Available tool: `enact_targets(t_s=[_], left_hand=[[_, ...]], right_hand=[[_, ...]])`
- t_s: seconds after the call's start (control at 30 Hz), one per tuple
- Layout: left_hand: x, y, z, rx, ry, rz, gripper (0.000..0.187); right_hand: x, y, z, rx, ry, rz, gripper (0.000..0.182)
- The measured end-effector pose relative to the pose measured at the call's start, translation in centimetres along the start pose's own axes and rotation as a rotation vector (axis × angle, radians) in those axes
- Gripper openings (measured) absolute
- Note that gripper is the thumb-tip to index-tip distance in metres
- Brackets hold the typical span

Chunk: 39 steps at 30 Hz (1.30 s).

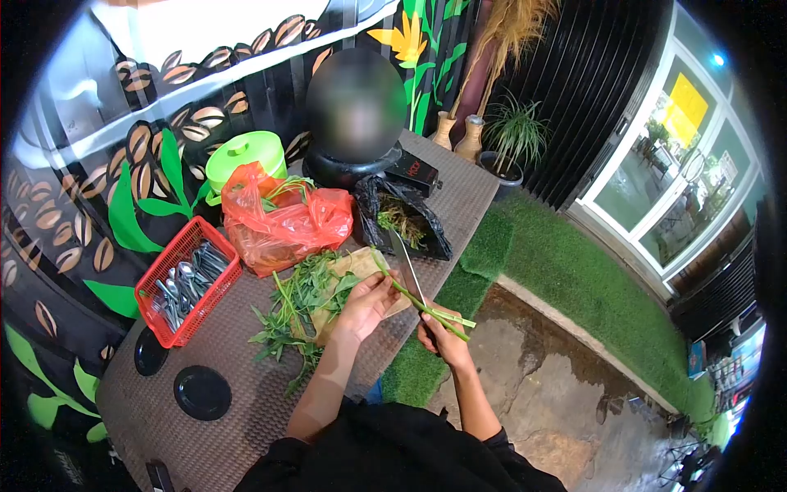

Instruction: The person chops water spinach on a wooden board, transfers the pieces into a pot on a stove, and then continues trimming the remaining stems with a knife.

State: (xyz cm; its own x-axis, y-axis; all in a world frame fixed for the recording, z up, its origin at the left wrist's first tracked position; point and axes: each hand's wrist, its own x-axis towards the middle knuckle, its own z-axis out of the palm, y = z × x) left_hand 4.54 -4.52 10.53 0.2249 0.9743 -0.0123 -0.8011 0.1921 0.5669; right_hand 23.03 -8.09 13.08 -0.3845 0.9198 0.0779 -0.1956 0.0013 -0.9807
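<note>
A long green vegetable stem slants across the front of the table's right edge, its pale split end past my right hand. My left hand is closed on the stem's upper part. My right hand grips a knife, its blade pointing up and away beside the stem. The lower stem passes over my right hand's fingers. Under and left of my left hand, leafy greens lie in a loose pile, partly over a wooden cutting board. A black plastic bag with trimmed stems stands open just beyond the knife tip.
A red plastic bag with greens sits beside a red basket of cutlery. Behind it stands a lime-green lidded pot. Black plates lie on the woven-top table. A potted plant stands beyond the table's far end.
</note>
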Motion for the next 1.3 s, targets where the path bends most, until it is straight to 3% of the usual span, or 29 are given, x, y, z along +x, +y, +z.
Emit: enact_targets(t_s=[0.2, 0.3, 0.83, 1.0, 1.3], left_hand=[[0.1, -0.1, 0.0, 0.035, -0.038, 0.006, 0.022], [-0.2, -0.7, 0.7, 0.010, -0.057, -0.018, 0.014], [-0.4, -1.1, -0.4, 0.076, -0.056, -0.029, 0.019], [-0.5, 0.1, 1.1, 0.065, 0.071, -0.021, 0.021], [-0.3, -1.1, 1.1, 0.057, 0.101, 0.015, 0.020]], right_hand=[[0.0, -0.2, -0.1, -0.018, -0.083, -0.045, 0.042], [0.2, 0.3, -0.2, -0.054, -0.070, -0.022, 0.043], [0.1, 0.7, -0.1, -0.015, -0.024, -0.024, 0.037], [0.0, 0.7, -0.3, -0.001, -0.028, 0.004, 0.038], [0.4, 0.6, -0.1, 0.006, -0.026, 0.013, 0.038]])
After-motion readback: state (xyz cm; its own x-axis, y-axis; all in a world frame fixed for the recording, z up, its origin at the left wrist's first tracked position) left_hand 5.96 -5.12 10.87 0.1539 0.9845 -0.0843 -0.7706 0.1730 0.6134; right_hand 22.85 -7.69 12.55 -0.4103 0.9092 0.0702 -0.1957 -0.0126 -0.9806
